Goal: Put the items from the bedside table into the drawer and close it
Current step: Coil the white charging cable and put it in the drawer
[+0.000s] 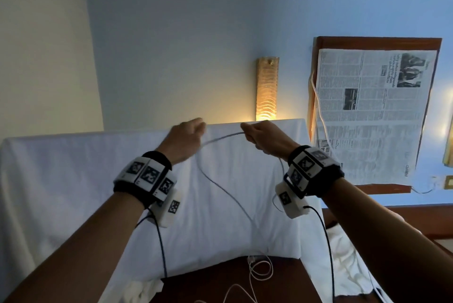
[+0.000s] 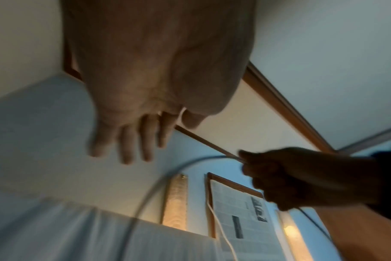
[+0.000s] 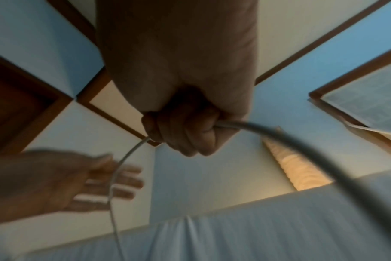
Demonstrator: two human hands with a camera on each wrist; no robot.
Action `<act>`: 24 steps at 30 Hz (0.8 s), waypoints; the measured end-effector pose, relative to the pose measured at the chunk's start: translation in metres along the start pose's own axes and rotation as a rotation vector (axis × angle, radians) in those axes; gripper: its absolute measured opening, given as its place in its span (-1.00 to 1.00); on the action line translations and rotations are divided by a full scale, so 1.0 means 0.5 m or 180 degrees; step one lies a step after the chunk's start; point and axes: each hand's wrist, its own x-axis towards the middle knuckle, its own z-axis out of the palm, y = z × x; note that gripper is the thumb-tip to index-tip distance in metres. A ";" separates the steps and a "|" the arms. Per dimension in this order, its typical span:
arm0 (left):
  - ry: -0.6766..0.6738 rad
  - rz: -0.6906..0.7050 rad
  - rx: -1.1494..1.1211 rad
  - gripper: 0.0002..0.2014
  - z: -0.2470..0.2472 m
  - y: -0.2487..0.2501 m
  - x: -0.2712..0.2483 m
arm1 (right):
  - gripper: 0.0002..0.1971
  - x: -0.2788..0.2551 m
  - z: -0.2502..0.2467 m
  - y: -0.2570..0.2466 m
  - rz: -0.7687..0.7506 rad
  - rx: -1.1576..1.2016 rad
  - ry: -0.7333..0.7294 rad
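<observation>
Both hands are raised in front of a white pillow. My right hand is a fist round a thin white cable; the right wrist view shows the cable leaving both sides of the fist. From there it arcs left, passes under my left hand and drops toward the dark wooden table top. My left hand has its fingers straight and spread. The cable runs close by it; I cannot tell if they touch. More of the cable lies coiled on the wood. No drawer is in view.
A lit wall lamp glows behind the white-covered headboard. A wooden frame covered with newspaper hangs at the right, with another white lead along its edge. Crumpled white cloth lies lower right.
</observation>
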 end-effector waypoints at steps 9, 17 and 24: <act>0.0811 -0.0119 -0.0437 -0.71 -0.002 -0.003 -0.001 | -0.53 -0.025 -0.023 0.032 0.0397 0.0579 0.0111; -0.0026 -0.0050 -0.0308 -0.53 -0.013 0.064 -0.005 | -0.52 -0.018 -0.005 -0.014 0.0227 0.1020 0.0034; 0.0006 0.0412 -0.0419 -0.68 -0.007 0.054 -0.013 | -0.52 -0.014 0.028 -0.041 0.0153 0.1159 -0.0355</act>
